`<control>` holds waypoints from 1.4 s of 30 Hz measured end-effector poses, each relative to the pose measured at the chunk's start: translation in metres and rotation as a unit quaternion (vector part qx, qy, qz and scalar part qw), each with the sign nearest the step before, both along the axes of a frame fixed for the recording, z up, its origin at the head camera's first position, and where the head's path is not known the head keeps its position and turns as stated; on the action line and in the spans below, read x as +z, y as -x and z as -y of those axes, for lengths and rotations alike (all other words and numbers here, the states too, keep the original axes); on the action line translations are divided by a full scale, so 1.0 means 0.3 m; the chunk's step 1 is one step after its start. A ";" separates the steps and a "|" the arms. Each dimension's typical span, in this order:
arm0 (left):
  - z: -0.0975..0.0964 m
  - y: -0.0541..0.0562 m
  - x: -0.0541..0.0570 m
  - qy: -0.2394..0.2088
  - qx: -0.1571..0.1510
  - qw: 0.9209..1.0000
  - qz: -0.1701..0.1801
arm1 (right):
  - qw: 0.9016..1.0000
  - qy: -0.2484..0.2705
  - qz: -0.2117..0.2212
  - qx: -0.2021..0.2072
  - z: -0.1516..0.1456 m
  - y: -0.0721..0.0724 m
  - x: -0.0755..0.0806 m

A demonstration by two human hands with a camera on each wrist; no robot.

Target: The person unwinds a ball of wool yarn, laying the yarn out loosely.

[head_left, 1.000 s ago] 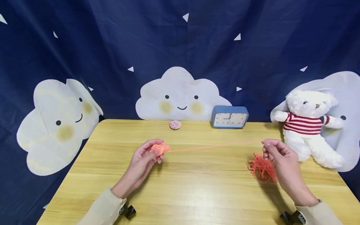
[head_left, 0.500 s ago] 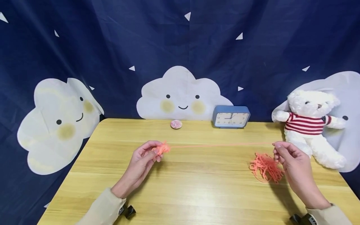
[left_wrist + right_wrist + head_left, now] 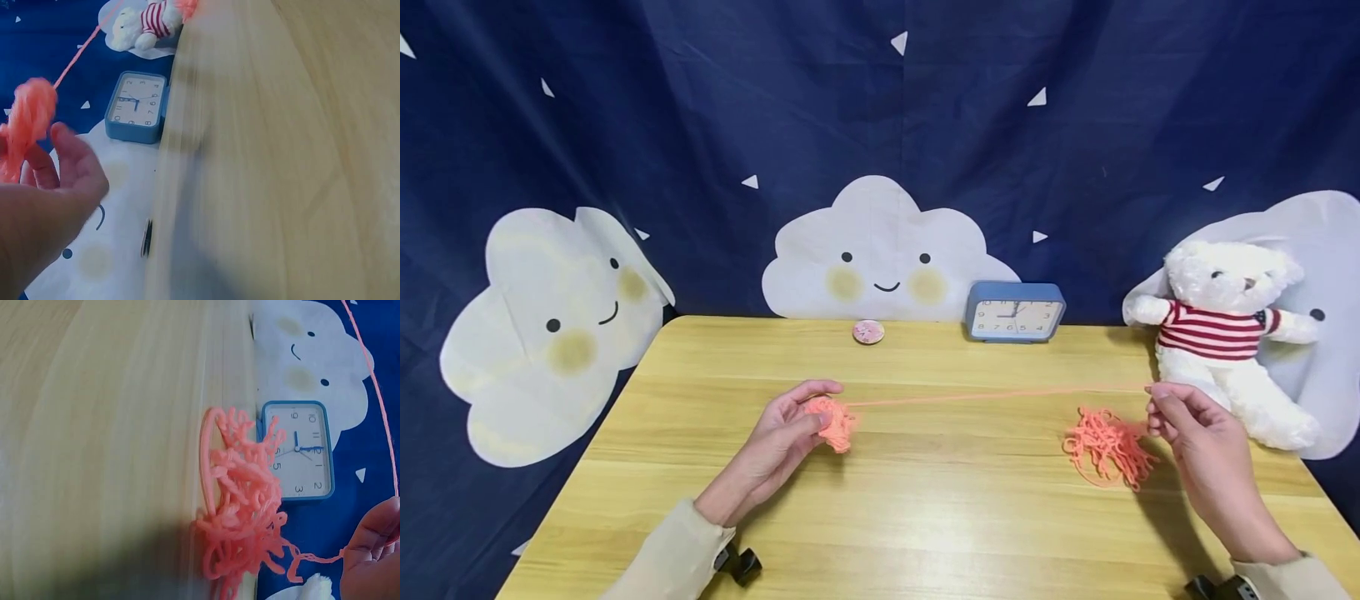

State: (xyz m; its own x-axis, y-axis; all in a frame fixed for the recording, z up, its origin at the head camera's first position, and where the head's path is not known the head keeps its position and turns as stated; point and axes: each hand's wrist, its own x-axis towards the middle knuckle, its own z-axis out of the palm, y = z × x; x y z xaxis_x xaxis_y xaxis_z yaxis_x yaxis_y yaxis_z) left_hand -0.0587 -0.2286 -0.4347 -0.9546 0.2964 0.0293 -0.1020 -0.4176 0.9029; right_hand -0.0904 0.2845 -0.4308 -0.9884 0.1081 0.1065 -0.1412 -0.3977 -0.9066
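Note:
My left hand (image 3: pixel 793 433) holds a small bundle of coral yarn (image 3: pixel 835 427) between thumb and fingers, above the left half of the table. From that bundle a single strand (image 3: pixel 970 395) runs taut across to my right hand (image 3: pixel 1198 450), whose thumb and forefinger pinch it. A loose, tangled heap of the same yarn (image 3: pixel 1108 446) lies on the table just left of the right hand. In the right wrist view a thin tail (image 3: pixel 320 558) links the heap (image 3: pixel 244 487) to the right hand (image 3: pixel 372 550). The left wrist view shows the held bundle (image 3: pixel 31 115) up close.
On the wooden table (image 3: pixel 925 517), a blue alarm clock (image 3: pixel 1015 312) stands at the back edge, with a small round pink-patterned disc (image 3: pixel 868 332) to its left. A white teddy bear (image 3: pixel 1213 325) in a striped shirt sits at the back right. A dark blue cloud-print curtain (image 3: pixel 700 100) hangs behind.
My right hand has moved right and slightly nearer, drawing the strand longer. In my left hand the yarn bundle has turned and now hangs lower. The heap has come out from behind the right hand.

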 end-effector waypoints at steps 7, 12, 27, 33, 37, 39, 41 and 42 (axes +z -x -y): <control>-0.004 0.001 0.000 -0.011 0.010 1.000 -0.009 | 1.000 -0.002 0.013 0.001 -0.026 -0.009 -0.015; -0.007 0.004 0.002 0.041 0.074 0.996 -0.007 | 0.995 -0.074 0.059 0.027 -0.056 -0.013 -0.037; -0.014 -0.002 0.014 0.049 0.045 0.997 -0.028 | 0.919 -0.367 0.133 0.047 -0.092 -0.007 -0.051; -0.008 -0.005 0.011 0.078 0.034 0.995 -0.055 | 0.938 -0.330 0.097 -0.037 0.003 -0.031 -0.018; -0.013 -0.003 0.013 0.083 0.035 0.994 -0.055 | 0.944 -0.318 0.074 -0.037 0.091 -0.039 -0.023; -0.017 0.000 0.014 0.082 0.037 0.994 -0.054 | 0.947 -0.315 0.063 -0.022 0.141 -0.042 -0.028; -0.024 0.003 0.015 0.081 0.038 0.994 -0.055 | 0.955 -0.291 0.057 0.009 0.186 -0.043 -0.033; -0.027 0.005 0.015 0.081 0.038 0.994 -0.055 | 0.957 -0.285 0.056 0.021 0.208 -0.043 -0.034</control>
